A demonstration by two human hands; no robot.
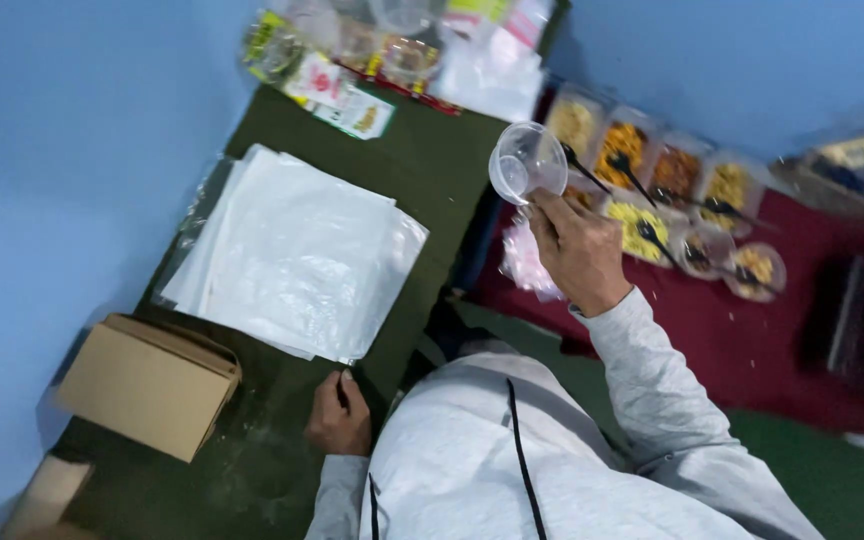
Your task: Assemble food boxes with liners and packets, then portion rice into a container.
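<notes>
Clear plastic catches the light as the right hand (577,250) lifts a small transparent cup (527,162) by its rim, fingertips pinched closed on it, tilted above the edge of the dark green counter (432,170) and near the snack tubs (642,170) with black spoons. The left hand (340,412) rests curled at the corner of a stack of clear bags (292,250), its grip on the corner too hidden to tell. Held so lightly and aslant, the cup could slip and tumble among the tubs.
</notes>
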